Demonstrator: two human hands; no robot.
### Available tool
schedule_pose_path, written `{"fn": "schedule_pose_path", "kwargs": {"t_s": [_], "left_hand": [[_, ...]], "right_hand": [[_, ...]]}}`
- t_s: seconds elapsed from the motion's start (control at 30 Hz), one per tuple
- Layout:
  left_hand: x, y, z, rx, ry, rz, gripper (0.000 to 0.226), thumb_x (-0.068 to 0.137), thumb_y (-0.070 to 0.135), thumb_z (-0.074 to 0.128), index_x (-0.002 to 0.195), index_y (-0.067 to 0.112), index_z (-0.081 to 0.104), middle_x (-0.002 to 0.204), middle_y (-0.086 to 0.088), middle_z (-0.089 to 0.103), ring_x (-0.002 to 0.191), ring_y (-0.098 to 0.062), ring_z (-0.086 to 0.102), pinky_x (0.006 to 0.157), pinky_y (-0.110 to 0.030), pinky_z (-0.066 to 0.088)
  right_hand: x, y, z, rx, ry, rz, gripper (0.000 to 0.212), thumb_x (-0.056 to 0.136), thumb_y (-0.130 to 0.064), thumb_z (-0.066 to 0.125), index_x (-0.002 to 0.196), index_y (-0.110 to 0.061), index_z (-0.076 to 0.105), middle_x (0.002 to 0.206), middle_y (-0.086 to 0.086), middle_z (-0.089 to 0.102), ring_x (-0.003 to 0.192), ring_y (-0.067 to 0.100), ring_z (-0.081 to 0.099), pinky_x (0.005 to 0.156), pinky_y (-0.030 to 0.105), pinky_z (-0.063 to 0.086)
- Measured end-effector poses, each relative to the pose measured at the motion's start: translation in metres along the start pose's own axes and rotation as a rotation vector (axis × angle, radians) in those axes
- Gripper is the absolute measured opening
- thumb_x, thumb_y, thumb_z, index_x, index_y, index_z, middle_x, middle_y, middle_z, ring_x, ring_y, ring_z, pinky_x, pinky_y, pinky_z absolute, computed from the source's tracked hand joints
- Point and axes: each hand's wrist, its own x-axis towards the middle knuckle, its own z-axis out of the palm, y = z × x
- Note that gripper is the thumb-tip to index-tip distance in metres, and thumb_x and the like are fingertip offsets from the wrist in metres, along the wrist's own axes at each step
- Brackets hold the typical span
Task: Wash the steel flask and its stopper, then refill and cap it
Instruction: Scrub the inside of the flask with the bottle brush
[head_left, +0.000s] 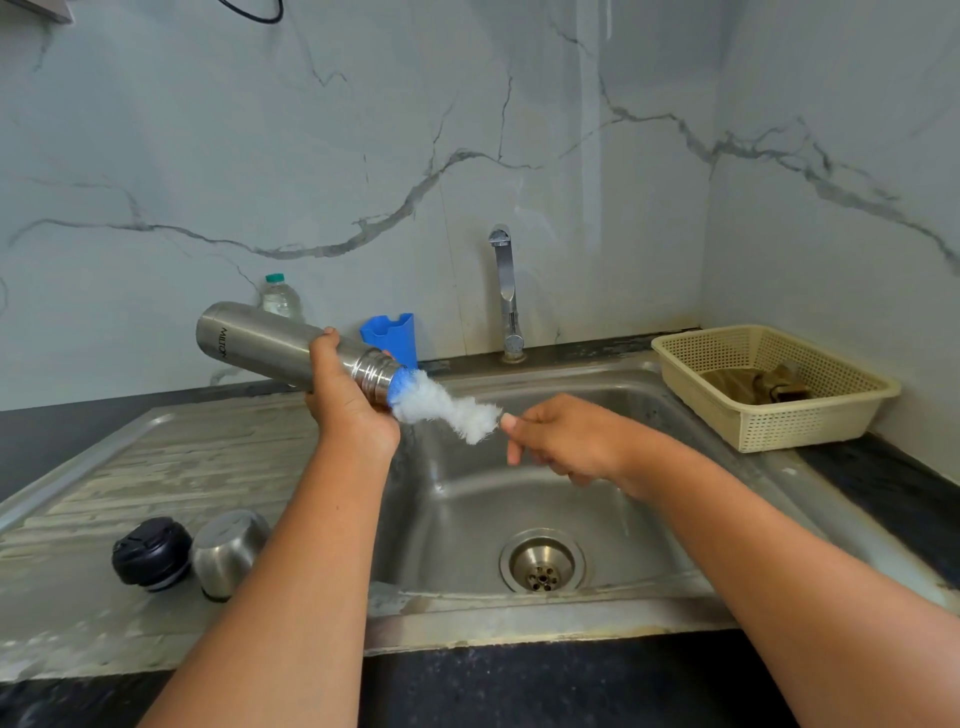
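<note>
I judge the steel flask (249, 340) rigid, fairly light while empty, and slippery when wet, so it is best gripped just below the threaded neck. My left hand (348, 410) wraps it there and tilts the mouth toward the sink (467, 493). My right hand (561, 441) grips the bottle brush (447, 405) by its handle, with the bristles at the mouth. The stopper (151, 553) sits on the draining board (156, 457).
</note>
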Motion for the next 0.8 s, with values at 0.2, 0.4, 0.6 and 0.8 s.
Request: {"fn": "schedule_pose_path", "kwargs": {"t_s": [0.2, 0.4, 0.6, 0.8], "left_hand": [[-0.007, -0.003, 0.000, -0.016, -0.098, -0.126, 0.035, 0.086, 0.043, 0.073, 0.100, 0.014, 0.061, 0.075, -0.002, 0.064, 0.064, -0.017, 0.065, 0.065, -0.027, 0.056], [0.000, 0.003, -0.001, 0.013, 0.016, -0.041, 0.081, 0.061, 0.045, 0.089, 0.129, 0.012, 0.060, 0.109, -0.006, 0.072, 0.080, -0.024, 0.074, 0.071, -0.042, 0.061], [0.000, -0.002, 0.002, 0.004, 0.081, 0.053, 0.079, 0.068, 0.039, 0.088, 0.135, 0.013, 0.056, 0.124, -0.011, 0.074, 0.095, -0.027, 0.078, 0.076, -0.049, 0.064], [0.005, -0.003, 0.002, 0.005, 0.078, 0.092, 0.067, 0.079, 0.032, 0.084, 0.136, 0.010, 0.056, 0.114, -0.007, 0.073, 0.082, -0.022, 0.076, 0.068, -0.036, 0.062]], "right_hand": [[-0.002, 0.004, -0.007, 0.341, -0.263, 0.197, 0.046, 0.108, -0.047, 0.041, 0.098, -0.010, 0.066, 0.059, -0.005, 0.034, 0.046, 0.006, 0.022, 0.039, 0.017, 0.021], [0.006, 0.011, 0.004, -0.168, 0.081, -0.054, 0.038, 0.092, -0.056, 0.067, 0.103, -0.020, 0.067, 0.081, -0.008, 0.062, 0.065, 0.006, 0.055, 0.063, 0.023, 0.045], [0.008, 0.005, 0.009, -0.383, 0.418, -0.203, 0.021, 0.089, -0.037, 0.078, 0.096, -0.022, 0.065, 0.088, -0.006, 0.065, 0.082, 0.014, 0.063, 0.073, 0.034, 0.056], [0.000, -0.005, 0.003, -0.592, 0.530, -0.158, 0.031, 0.098, -0.057, 0.057, 0.098, -0.029, 0.070, 0.082, -0.005, 0.065, 0.080, 0.023, 0.059, 0.061, 0.032, 0.044]]}}
